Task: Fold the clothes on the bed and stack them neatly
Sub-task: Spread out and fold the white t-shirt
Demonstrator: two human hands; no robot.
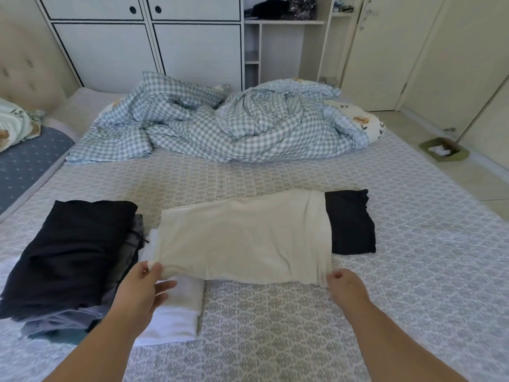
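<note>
A cream garment (pixel 242 238), folded into a wide rectangle, lies across the middle of the bed (pixel 413 271). My left hand (pixel 143 288) pinches its near left corner and my right hand (pixel 344 285) pinches its near right corner, both lifting the near edge slightly. Its far right end covers part of a folded black garment (pixel 352 224). Its left end overlaps a folded white garment (pixel 176 315). At the left sits a stack of dark folded clothes (pixel 71 255), black on top with grey pieces beneath.
A crumpled blue-checked duvet (pixel 220 125) fills the far half of the bed, with a pillow (pixel 366 119) at its right. A blue mat (pixel 24 166) lies at the left edge. White wardrobes stand behind, and a small green tray (pixel 443 150) rests on the floor to the right.
</note>
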